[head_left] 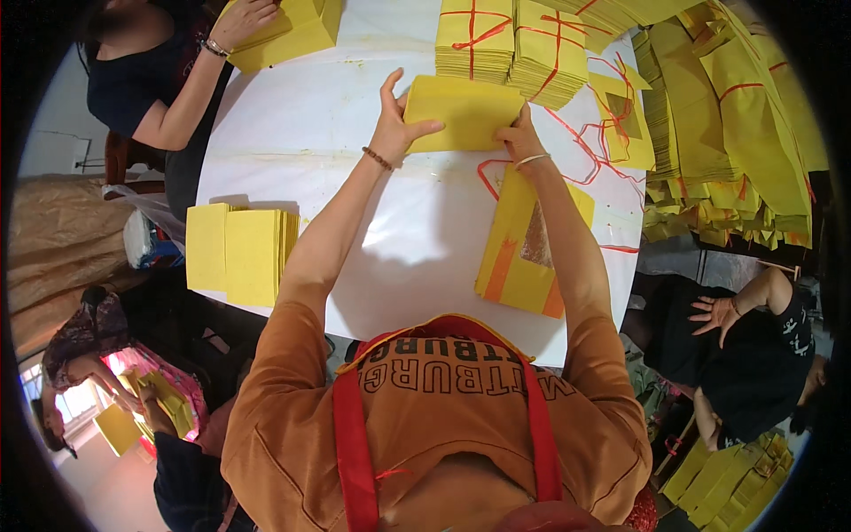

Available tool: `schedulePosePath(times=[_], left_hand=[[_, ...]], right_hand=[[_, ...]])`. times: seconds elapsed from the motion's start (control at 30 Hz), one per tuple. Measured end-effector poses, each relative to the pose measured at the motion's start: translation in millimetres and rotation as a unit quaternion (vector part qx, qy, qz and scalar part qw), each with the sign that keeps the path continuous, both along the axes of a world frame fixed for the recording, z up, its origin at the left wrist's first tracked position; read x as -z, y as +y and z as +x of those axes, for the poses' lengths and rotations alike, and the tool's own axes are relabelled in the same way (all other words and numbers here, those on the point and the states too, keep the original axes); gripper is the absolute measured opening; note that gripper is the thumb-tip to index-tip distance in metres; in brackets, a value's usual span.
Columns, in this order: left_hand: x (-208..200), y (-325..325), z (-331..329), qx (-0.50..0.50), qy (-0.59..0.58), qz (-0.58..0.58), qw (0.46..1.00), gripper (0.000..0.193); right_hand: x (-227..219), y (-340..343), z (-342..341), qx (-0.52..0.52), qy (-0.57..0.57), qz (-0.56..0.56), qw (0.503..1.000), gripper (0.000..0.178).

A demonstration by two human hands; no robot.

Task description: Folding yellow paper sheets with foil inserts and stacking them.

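Note:
Over the far middle of the white table [399, 208] I hold a stack of yellow paper [465, 113] between my two hands. My left hand [399, 127] is at its left end, thumb laid across the near face and a finger sticking up past the edge. My right hand [523, 142] grips the right end, its thumb on the near face; the other fingers are mostly hidden. Below my right forearm lies a yellow paper piece with orange stripes and a clear window [519, 253]. Just beyond the held stack stand two yellow paper bundles tied with red string [474, 44].
Yellow paper stacks [241, 253] stand at the table's left edge. Loose red string [589, 146] trails on the right, near larger yellow heaps [736, 115]. A co-worker's hand [241, 25] touches a yellow stack at far left. Other people are lower left and right.

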State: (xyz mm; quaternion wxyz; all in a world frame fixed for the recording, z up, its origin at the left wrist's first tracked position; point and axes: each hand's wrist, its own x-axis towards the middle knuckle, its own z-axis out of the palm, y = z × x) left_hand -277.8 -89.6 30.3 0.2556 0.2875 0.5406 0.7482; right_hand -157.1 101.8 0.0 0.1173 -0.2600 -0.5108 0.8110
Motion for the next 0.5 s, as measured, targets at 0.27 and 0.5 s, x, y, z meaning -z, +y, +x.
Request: schedulePosePath(times=[0.27,0.5], left_hand=[[43.1,-34.6,-17.8,0.069,0.022,-0.061,0.996,0.124],[55.7,-23.4,-28.3,0.051,0.020,-0.053,0.997,0.124]], right_hand=[[4.1,-21.5,-8.6,-0.099,0.054,0.121,0.986,0.066],[19.6,-20.6,-20.6,-0.104,0.109,0.128,0.980,0.079]])
